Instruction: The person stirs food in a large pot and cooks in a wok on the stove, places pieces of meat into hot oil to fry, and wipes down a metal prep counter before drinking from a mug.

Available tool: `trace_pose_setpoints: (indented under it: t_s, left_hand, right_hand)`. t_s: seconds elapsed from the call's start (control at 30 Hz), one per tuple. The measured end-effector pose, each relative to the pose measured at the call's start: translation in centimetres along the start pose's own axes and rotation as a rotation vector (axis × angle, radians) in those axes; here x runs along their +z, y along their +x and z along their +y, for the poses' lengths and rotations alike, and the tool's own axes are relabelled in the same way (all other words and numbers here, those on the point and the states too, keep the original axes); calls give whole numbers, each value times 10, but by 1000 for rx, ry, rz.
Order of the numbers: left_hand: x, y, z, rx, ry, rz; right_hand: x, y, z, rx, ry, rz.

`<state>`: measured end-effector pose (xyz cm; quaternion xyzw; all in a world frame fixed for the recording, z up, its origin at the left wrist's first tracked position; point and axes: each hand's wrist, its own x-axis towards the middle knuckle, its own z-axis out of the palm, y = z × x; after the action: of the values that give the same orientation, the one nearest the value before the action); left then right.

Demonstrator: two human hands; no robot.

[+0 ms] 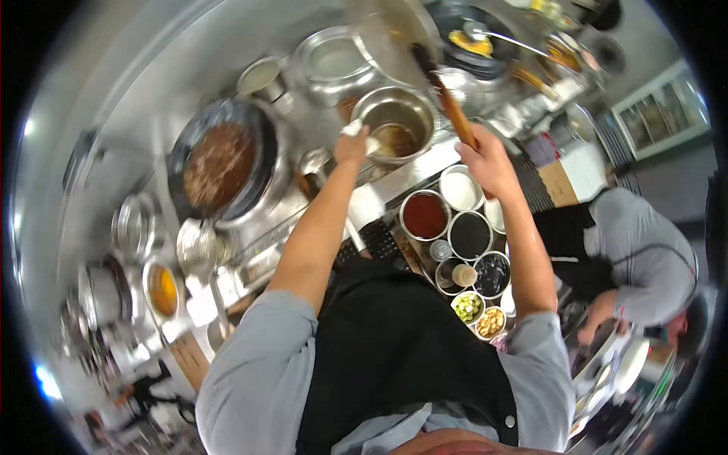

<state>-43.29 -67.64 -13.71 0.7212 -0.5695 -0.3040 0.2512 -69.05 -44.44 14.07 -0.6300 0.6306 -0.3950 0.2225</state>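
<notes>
A metal pot (pixel 395 104) with some brown liquid at its bottom stands at the upper middle. My left hand (pixel 352 145) is closed on a white cloth (pixel 369 144) at the pot's near left rim. Just right of the pot, my right hand (pixel 486 158) grips the wooden handle (pixel 456 114) of a tool whose dark end points up and away. A large metal pan or wok (pixel 383 38), partly blurred, lies beyond the pot. Below my right hand are round containers with dark red sauce (pixel 425 216), white powder (pixel 460 189) and black contents (pixel 470 235).
A black wok (pixel 258 171) with brown liquid sits at the left. Another wok (pixel 497 64) holds yellow food at the upper right. A ladle (pixel 315 161) lies left of my left forearm. A co-worker (pixel 644 235) in grey sleeves is at the right.
</notes>
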Motion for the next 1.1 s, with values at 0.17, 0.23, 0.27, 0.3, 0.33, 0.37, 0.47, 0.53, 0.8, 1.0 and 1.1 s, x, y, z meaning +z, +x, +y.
trace_pose_setpoints:
  t_s: [0.17, 0.23, 0.27, 0.3, 0.33, 0.37, 0.47, 0.53, 0.8, 1.0, 1.1]
  left_hand:
    - [-119, -170, -12, 8, -173, -195]
    - [-136, -238, -78, 87, -185, -280]
    - [-167, -276, -83, -119, -61, -428]
    - [-165, -301, -141, 91, -43, -427]
    - [-171, -325, -188, -57, -43, -516]
    - [-179, -356, -233, -138, -71, -418]
    - [-247, -433, -292, -305, 51, -312]
    - [-273, -482, -345, -539, 40, -187]
    - [-341, -657, -458, -664, -472, 266]
    - [-367, -778, -508, -817, -492, 495]
    - [-388, -829, -518, -911, -621, 670]
  right_hand:
    - [74, -65, 27, 368, 608, -132]
    - [106, -85, 58, 443, 763, -189]
    - [117, -93, 66, 479, 784, -221]
    - [125, -98, 67, 526, 772, -228]
    - [131, -103, 68, 597, 778, -208]
    - [138, -108, 78, 621, 766, -210]
    - [142, -108, 90, 609, 599, -261]
    - [140, -95, 101, 607, 371, -267]
    - [279, -71, -93, -266, 107, -65]
    - [473, -296, -316, -614, 2, -780]
    - [539, -402, -342, -807, 136, -1195]
